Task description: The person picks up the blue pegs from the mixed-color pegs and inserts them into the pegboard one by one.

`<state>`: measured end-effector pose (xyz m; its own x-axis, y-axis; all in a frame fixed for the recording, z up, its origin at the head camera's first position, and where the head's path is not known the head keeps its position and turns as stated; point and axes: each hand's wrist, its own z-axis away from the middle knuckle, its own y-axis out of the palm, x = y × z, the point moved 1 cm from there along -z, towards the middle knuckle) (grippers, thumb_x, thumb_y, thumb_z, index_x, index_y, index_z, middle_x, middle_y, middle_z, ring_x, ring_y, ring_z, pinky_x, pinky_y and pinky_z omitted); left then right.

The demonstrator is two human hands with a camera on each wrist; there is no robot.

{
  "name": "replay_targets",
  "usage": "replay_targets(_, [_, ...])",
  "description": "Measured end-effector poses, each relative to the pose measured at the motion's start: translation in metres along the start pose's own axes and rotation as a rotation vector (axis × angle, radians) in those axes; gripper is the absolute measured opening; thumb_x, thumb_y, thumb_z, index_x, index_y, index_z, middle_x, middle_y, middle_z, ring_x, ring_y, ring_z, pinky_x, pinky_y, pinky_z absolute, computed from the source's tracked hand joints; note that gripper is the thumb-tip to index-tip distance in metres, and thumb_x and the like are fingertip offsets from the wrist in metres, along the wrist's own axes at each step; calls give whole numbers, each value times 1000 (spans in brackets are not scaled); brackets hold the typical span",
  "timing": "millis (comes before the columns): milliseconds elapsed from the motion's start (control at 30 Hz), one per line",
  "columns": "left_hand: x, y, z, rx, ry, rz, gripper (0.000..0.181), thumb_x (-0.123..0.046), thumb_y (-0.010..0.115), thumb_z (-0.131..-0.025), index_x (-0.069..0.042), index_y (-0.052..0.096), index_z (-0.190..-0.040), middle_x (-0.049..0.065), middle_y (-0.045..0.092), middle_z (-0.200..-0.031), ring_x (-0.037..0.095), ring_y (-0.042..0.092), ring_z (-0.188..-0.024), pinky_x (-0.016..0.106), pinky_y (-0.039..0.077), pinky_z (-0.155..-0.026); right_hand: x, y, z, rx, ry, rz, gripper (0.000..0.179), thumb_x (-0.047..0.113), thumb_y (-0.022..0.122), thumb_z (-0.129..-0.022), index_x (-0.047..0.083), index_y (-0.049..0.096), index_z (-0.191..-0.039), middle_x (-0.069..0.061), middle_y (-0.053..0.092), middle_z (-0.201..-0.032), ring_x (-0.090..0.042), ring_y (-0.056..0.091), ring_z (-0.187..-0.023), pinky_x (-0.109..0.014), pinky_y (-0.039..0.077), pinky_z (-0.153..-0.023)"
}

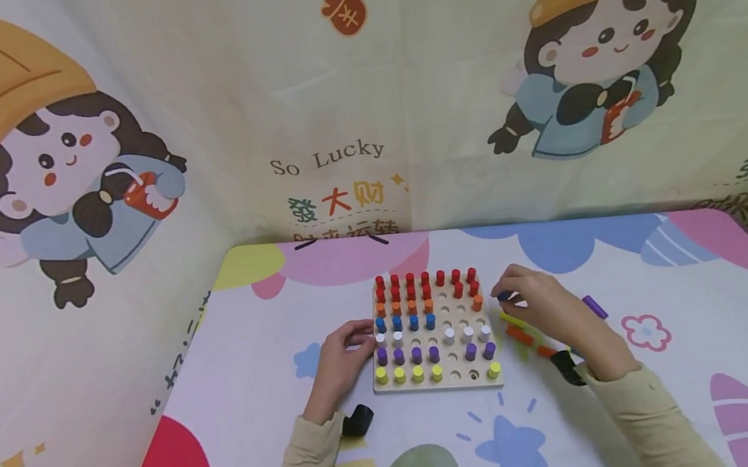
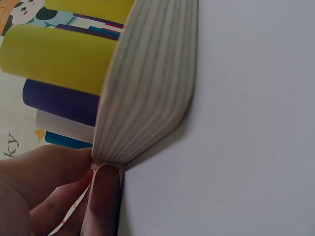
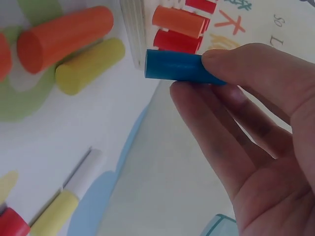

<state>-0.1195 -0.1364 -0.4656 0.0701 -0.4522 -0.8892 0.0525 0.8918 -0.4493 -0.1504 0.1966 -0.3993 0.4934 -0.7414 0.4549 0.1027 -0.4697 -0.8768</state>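
Observation:
A wooden pegboard point(image 1: 439, 388) stands on the table with rows of red, orange, blue, white, purple and yellow pegs; several of its holes are bare. At its left edge, my left hand point(image 1: 347, 357) holds the board's side, thumb and fingertips against the rim, as the left wrist view shows by the striped edge point(image 2: 152, 73). To the right of the board my right hand point(image 1: 540, 304) is raised over the table. Between its thumb and fingers it pinches a blue peg point(image 3: 174, 66), one end pointing out free; in the head view the fingers partly hide it.
Loose pegs lie right of the board: an orange peg point(image 1: 519, 336), a yellow peg point(image 1: 513, 320) and a purple peg point(image 1: 595, 307), others partly under my right arm. Black wrist cameras point(image 1: 357, 421) sit at both wrists. A printed cloth backdrop point(image 1: 446, 135) rises behind the table.

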Motion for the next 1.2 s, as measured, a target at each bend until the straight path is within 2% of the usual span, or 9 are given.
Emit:
replay_targets(233, [0, 0, 1, 4, -2, 3, 31, -16, 66, -93, -10, 67, -124, 5, 72, -113, 18, 68, -100, 37, 56, -88, 7, 1, -3, -14, -25, -10, 18, -5, 76, -81, 0, 73, -97, -8, 64, -98, -23, 71, -87, -36, 59, -77])
replay_targets(500, [-2, -1, 1, 2, -11, -4, 31, -17, 66, -94, -11, 67, -124, 5, 71, -113, 18, 67, -101, 38, 56, -88, 15, 2, -4, -8, -30, 11, 25, -4, 77, -81, 1, 72, -104, -9, 65, -102, -23, 69, -91, -37, 59, -79])
replay_targets(767, [-2, 0, 2, 4, -14, -4, 31, -17, 67, -94, -10, 66, -124, 6, 71, -113, 19, 67, -101, 38, 56, -88, 20, 5, -8, -21, -50, 2, 22, -5, 77, -80, 1, 72, -100, -9, 64, -101, -21, 70, -89, -34, 60, -77])
replay_targets(1000, [-1, 0, 2, 2, -7, 0, 31, -17, 67, -94, -10, 67, -124, 6, 72, -113, 19, 68, -101, 37, 56, -88, 26, 8, -11, 9, -21, 7, 22, -2, 78, -81, 3, 73, -102, -7, 63, -102, -22, 69, -92, -36, 59, -80])
replay_targets(1200, [0, 0, 1, 2, -6, 3, 31, -17, 67, -94, -10, 67, -123, 6, 71, -113, 19, 68, -102, 37, 56, -88, 28, 10, -13, -5, -34, 10, 21, 3, 79, -82, 4, 74, -102, -5, 63, -101, -20, 68, -91, -35, 59, -81])
